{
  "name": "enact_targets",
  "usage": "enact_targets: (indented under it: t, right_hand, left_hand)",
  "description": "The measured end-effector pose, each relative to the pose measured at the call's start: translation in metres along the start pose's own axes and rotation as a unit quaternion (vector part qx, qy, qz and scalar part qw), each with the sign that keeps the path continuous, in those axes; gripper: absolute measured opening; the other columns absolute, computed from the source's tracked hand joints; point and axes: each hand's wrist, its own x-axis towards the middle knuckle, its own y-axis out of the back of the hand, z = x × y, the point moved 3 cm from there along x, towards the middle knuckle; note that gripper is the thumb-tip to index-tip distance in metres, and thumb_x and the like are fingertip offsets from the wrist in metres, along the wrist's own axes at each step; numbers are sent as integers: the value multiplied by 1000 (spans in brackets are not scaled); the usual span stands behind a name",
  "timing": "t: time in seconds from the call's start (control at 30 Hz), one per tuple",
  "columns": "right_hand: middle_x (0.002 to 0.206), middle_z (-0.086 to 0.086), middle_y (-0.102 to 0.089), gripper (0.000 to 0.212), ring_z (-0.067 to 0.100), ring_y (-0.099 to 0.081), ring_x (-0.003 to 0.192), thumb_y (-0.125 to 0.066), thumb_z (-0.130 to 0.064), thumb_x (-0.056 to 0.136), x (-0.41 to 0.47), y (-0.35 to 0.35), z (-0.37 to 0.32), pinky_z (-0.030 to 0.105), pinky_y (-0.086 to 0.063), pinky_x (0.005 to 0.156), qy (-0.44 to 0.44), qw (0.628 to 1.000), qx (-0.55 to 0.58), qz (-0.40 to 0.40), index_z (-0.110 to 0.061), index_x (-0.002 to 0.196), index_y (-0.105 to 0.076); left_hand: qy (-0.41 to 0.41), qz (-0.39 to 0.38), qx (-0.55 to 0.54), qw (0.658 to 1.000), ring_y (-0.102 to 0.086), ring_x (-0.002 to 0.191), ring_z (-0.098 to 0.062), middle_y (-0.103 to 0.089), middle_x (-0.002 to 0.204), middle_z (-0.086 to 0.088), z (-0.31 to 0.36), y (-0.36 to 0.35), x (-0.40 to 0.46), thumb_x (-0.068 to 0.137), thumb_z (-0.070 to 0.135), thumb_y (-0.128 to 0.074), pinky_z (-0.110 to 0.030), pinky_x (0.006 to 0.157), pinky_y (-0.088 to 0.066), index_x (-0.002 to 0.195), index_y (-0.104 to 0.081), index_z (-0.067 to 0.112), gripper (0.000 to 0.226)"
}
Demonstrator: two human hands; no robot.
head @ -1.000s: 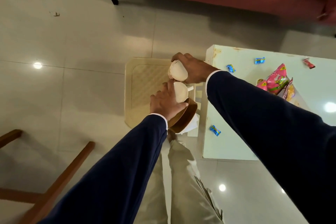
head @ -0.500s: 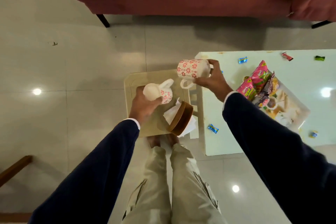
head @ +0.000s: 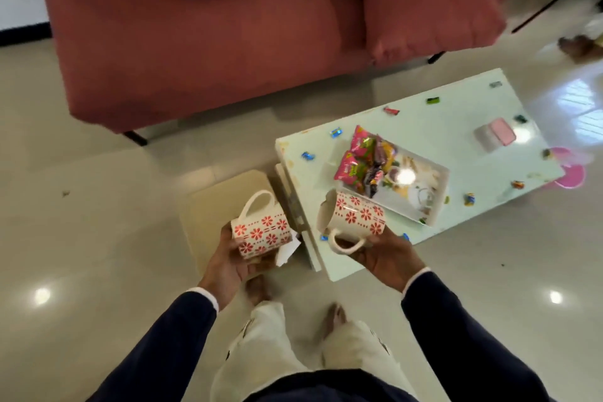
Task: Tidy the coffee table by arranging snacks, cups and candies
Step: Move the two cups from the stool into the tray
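Note:
My left hand (head: 230, 263) grips a white mug with red flowers (head: 261, 232), handle pointing up, above a beige stool (head: 212, 206). My right hand (head: 385, 254) holds a second matching mug (head: 355, 219) on its side, handle down, over the near corner of the pale green coffee table (head: 456, 127). A white tray (head: 437, 199) on the table holds pink snack packets (head: 354, 160) and other wrappers. Several wrapped candies, such as a blue one (head: 307, 156), lie scattered over the tabletop.
A red sofa (head: 212, 26) stands beyond the table. A small pink and grey box (head: 494, 135) sits at the table's far end, with a pink object (head: 569, 170) on the floor past it. White paper (head: 287, 250) pokes out below the left mug. My feet stand on the glossy tile floor.
Both hands lifted the mugs off the stool and drew apart and toward me, the right one swinging over the table corner. The view tilted up, showing the sofa and whole table.

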Motion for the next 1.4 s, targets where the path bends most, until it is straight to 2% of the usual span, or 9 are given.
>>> enact_targets:
  t: [0.27, 0.37, 0.5, 0.6, 0.77, 0.93, 1.07, 1.27, 1.4]
  right_hand:
    - [117, 32, -66, 92, 50, -68, 105, -63, 10, 61, -96, 73, -70, 52, -59, 86, 25, 998, 39, -38, -11, 145, -34]
    - [117, 32, -65, 93, 51, -69, 103, -59, 12, 63, -129, 110, -109, 52, -60, 85, 26, 997, 40, -64, -13, 148, -31]
    - [121, 27, -65, 103, 49, -69, 104, -86, 0, 64, -167, 151, -172, 49, -61, 87, 42, 994, 16, -104, -16, 149, -30]
    - [126, 22, -65, 87, 44, -66, 112, -88, -14, 72, -184, 173, -210, 50, -57, 97, 47, 991, 11, -128, -15, 144, -38]
    - [124, 22, -65, 84, 42, -66, 112, -88, -17, 73, -184, 204, -260, 51, -58, 95, 12, 995, 5, -103, -12, 143, -41]
    - [125, 23, -65, 83, 40, -67, 109, -78, -17, 79, -152, 233, -302, 49, -61, 85, 5, 999, -19, -33, -7, 150, -38]
    - [144, 26, -51, 69, 44, -59, 123, -68, -11, 89, -113, 247, -335, 57, -52, 100, 5, 993, -113, 30, -13, 150, -35]
    - [142, 16, -50, 69, 38, -60, 121, -78, -4, 83, -37, 280, -376, 56, -57, 94, -49, 911, -395, 103, -19, 136, -37]
    - [134, 16, -48, 78, 36, -56, 121, -86, -2, 72, 23, 288, -384, 54, -58, 89, -42, 776, -625, 68, -14, 133, -40]
  left_hand:
    - [49, -77, -24, 996, -63, 97, -47, -60, 115, -31, -58, -146, -3, 64, 42, -64, -69, 93, -45, 138, -51, 5, 84]
    - [19, -92, -25, 995, -69, 82, -40, -67, 102, -26, -91, -202, -2, 52, 47, -76, -60, 79, -56, 126, -64, 5, 86]
    - [-2, -102, -53, 993, -69, 75, -36, -69, 92, -21, -137, -279, -2, 57, 54, -75, -54, 72, -59, 109, -78, 7, 70]
    - [-19, -98, -76, 992, -70, 78, -35, -69, 97, -21, -153, -317, 0, 73, 62, -60, -50, 72, -60, 113, -77, 8, 69]
    - [-50, -78, -90, 992, -72, 84, -35, -73, 109, -18, -162, -365, 17, 69, 79, -58, -51, 71, -60, 124, -67, 15, 85]
    - [-108, -12, -43, 993, -68, 91, -34, -65, 111, -17, -168, -377, 55, 90, 58, -56, -43, 66, -61, 139, -52, 11, 68]
    - [-154, 59, 110, 980, -69, 100, -30, -69, 112, -10, -163, -391, 85, 74, 53, -73, -38, 65, -61, 136, -49, 19, 75]
    - [-132, 183, 374, 899, -65, 101, -18, -58, 126, 2, -173, -398, 148, 58, 60, -86, -33, 70, -59, 123, -44, 41, 80]
    - [-121, 211, 484, 840, -56, 111, -21, -53, 123, 6, -205, -390, 194, 62, 44, -94, -31, 83, -46, 119, -44, 42, 76]
